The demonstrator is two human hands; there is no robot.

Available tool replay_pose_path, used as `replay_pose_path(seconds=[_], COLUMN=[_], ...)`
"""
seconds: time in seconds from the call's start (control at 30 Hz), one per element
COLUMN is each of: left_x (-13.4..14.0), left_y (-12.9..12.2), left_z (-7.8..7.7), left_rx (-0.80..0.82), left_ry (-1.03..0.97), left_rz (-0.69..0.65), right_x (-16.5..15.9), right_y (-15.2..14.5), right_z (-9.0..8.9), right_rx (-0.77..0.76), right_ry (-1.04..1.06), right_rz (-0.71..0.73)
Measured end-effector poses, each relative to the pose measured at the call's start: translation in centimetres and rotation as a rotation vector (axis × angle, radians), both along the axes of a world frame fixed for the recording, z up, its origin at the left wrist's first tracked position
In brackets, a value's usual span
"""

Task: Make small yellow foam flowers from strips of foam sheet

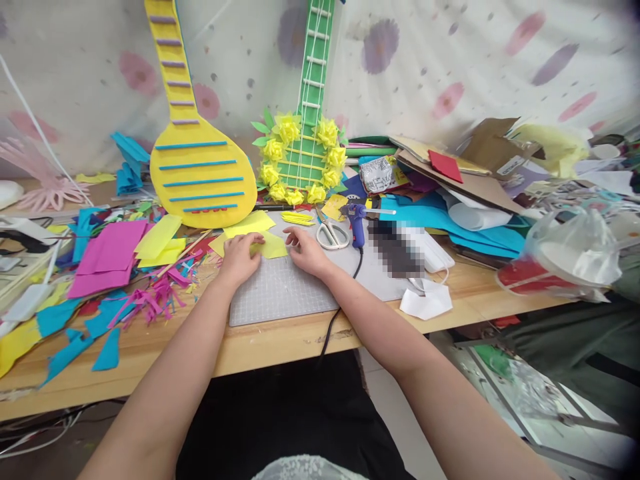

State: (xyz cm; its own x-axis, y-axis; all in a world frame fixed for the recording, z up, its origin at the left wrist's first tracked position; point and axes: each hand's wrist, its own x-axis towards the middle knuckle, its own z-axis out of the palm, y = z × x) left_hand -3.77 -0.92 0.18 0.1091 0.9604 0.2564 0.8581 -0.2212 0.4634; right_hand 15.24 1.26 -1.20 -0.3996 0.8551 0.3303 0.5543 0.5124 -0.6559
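We see the yellow paper (273,246) on the grey mat (285,287) between our left hand (241,257) and right hand (306,251), both curled, though whether they pinch it we cannot tell; it seems light and easily creased, so its edges suit a gentle hold.

The left hand (243,259) and right hand (307,252) are at either side of yellow paper (274,247) on a gray gridded mat (285,290). Scissors (334,236) and a blue glue gun (357,225) lie just to the right. On the tabletop's (280,350) far side stand a yellow lute-shaped craft (200,173) and a green, flower-trimmed one (307,150).
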Motion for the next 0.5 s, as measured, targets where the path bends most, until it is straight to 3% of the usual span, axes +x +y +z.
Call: replay_pose_path(seconds=[0.17, 0.3, 0.5], left_x=[1.2, 2.0, 1.5], left_y=[0.0, -0.1, -0.5], left_z=[-0.5, -0.4, 0.0], left_rx=[0.048, 0.050, 0.028], left_ry=[0.083, 0.070, 0.009], left_rz=[-0.014, -0.020, -0.084], right_x=[-0.3, -0.8, -0.5], right_y=[-0.7, -0.7, 0.0], right_z=[0.7, 0.8, 0.5], right_rx=[0.142, 0.181, 0.116], right_ry=[-0.165, -0.285, -0.302], right_rz=[0.122, 0.066, -0.018])
